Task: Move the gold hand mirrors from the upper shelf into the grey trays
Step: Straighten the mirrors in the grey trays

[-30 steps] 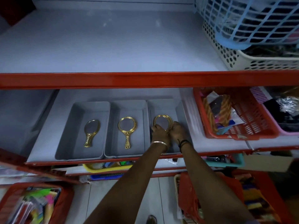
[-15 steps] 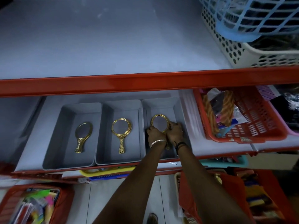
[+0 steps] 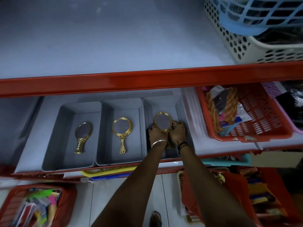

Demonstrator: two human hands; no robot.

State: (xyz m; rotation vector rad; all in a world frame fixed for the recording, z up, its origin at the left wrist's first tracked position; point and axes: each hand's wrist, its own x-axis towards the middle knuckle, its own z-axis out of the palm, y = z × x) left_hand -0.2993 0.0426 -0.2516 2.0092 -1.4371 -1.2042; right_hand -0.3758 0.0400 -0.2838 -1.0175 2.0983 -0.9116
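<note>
Three grey trays stand side by side on the lower shelf. The left tray [image 3: 65,115] holds a gold hand mirror [image 3: 82,136] lying flat. Another gold mirror [image 3: 122,131] lies in the middle tray [image 3: 121,105]. Inside the right tray [image 3: 165,104], my left hand [image 3: 157,134] and my right hand [image 3: 177,131] both grip a third gold mirror [image 3: 162,123] by the lower part of its round frame. Its handle is mostly hidden between my wrists. The upper shelf [image 3: 114,38] shows no mirrors.
A red shelf rail [image 3: 147,79] runs across above the trays. A red basket [image 3: 255,131] of goods sits right of the trays. White and blue baskets [image 3: 246,30] stand on the upper shelf at right. Red baskets [image 3: 32,205] of items sit below.
The view has shifted downward and left slightly. Both hands stay on the third mirror in the right tray, and its glass face now shows more fully.
</note>
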